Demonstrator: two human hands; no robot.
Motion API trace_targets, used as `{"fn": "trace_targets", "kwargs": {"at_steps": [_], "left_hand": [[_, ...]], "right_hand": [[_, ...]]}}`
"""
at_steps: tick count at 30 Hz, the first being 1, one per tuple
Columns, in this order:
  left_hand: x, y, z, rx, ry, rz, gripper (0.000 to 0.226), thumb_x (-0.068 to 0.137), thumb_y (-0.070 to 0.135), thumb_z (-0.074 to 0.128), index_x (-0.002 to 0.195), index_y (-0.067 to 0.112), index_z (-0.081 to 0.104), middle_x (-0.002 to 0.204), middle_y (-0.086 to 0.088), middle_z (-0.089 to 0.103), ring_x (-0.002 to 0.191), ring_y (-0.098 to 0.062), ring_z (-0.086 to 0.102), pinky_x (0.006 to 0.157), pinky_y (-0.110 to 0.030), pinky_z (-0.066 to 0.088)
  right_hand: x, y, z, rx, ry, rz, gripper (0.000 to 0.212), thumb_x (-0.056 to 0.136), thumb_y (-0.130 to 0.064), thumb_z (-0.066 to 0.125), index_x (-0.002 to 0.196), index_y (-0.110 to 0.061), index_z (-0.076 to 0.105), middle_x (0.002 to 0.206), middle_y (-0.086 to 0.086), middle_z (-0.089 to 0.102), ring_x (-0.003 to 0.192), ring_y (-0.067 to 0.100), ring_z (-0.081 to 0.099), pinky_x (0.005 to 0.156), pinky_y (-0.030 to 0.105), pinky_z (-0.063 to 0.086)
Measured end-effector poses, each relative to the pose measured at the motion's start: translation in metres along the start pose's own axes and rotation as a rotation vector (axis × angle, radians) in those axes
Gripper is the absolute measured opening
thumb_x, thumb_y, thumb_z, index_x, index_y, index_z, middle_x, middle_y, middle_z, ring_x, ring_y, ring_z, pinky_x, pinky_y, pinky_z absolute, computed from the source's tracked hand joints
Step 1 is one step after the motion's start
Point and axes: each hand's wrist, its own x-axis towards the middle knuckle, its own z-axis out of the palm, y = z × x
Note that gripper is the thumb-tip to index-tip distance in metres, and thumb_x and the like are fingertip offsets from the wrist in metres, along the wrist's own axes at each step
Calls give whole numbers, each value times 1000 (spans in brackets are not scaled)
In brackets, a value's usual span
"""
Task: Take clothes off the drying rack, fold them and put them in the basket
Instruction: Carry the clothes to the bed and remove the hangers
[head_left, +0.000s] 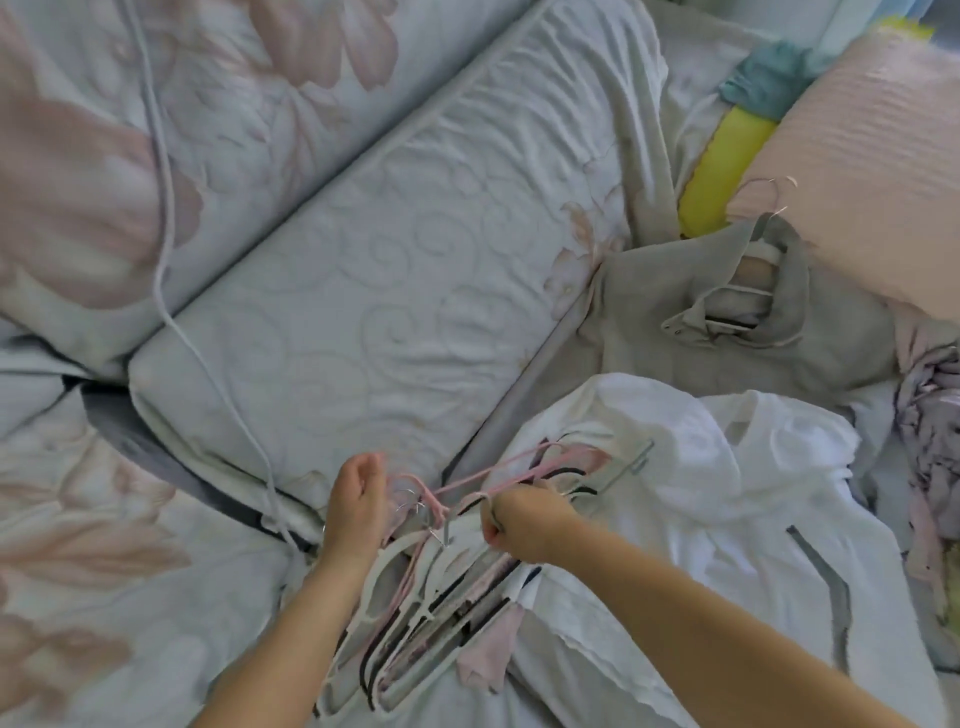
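- Two hands low in the middle, both busy with hangers (415, 597) rather than with cloth.
- Left hand (357, 501): fingers curled inward, seemingly round the bunched hooks, thumb uppermost. Fingertips hidden behind the palm, so the grip is judged rather than plainly seen. Likely purpose: keeping the stack together as one bundle by its hooks.
- Right hand (519, 527): closed into a tight fist, pinching the pink hanger (498, 475) near its neck. Probably drawing it clear of the garment to add to the stack.
- White top (701, 493): spread flat on the bed, just beside and partly under the right fist, gripped by neither hand. Neck end turned toward the fingers, with the far end of the pink hanger lying on it. Laid out flat, presumably for folding once freed.
- Grey shirt (727, 332): farther up, well apart from both hands, a hanger showing in its collar, so not yet ready to fold.
- Mauve heap (930, 415) of cloth at the right edge, untouched and too crumpled to identify.
- Pillow (389, 260) beyond the hands, a pale cable (166, 234) trailing across it toward the left wrist.
- No basket and no rack in view.
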Motion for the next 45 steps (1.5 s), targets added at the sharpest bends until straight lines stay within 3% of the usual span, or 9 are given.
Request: {"fn": "trace_targets", "kwargs": {"at_steps": [4,6,8,14,21,29,36,42,45], "left_hand": [[-3,-13,-4,8,-13,63,24,103,31,35,94,25,56,95,12,57,85,1,53,75,-19,39],[-1,-25,-6,37,4,115,30,102,42,32,78,32,49,80,12,53,72,6,48,68,-17,40],[4,-37,-6,100,35,186,43,95,57,28,73,27,49,72,8,52,67,1,50,66,-22,42],[8,-64,9,709,-76,600,60,85,61,47,120,13,50,124,-3,53,120,-22,46,103,-38,40],[38,-53,41,1152,-379,773,104,53,80,63,129,10,51,129,-9,58,125,-25,44,102,-52,39],[34,-42,125,1239,-538,702,111,68,75,60,150,15,16,149,-4,32,135,-25,33,112,-41,25],[36,-45,179,1421,-524,602,126,72,67,67,148,20,-21,135,-11,34,106,-27,50,78,-36,44],[41,-59,180,1266,-583,563,86,86,54,57,151,31,6,125,-7,51,102,-30,60,77,-38,46],[44,-62,179,1164,-607,497,77,89,44,58,149,39,11,109,-5,58,90,-27,62,69,-34,49]], "right_hand": [[39,-24,22,-90,-102,6,30,98,-23,43,68,-21,44,81,2,54,80,23,50,99,38,37],[52,-31,30,-108,-175,15,8,96,-25,51,95,-19,57,100,4,63,96,25,57,101,40,38],[58,-31,37,-88,-207,31,31,93,-25,58,122,-17,52,119,9,62,110,28,58,98,41,43],[56,-20,42,18,-177,7,39,93,-19,56,130,-12,42,127,11,56,115,31,55,96,43,45],[46,8,48,-226,-111,44,63,97,-36,47,150,-15,20,154,9,27,141,31,26,117,48,18],[-15,121,30,-131,172,307,89,88,-49,60,153,-27,4,161,5,5,148,26,4,119,46,-2],[-49,207,11,-143,142,639,131,69,-63,73,140,-41,-34,154,10,-33,146,40,-11,114,59,-3],[-34,229,23,-41,162,641,131,66,-62,75,136,-49,-35,154,7,-34,146,40,-4,114,65,4],[-19,231,25,-5,193,637,127,73,-55,74,134,-49,-37,155,10,-30,140,37,29,112,64,5]]}}
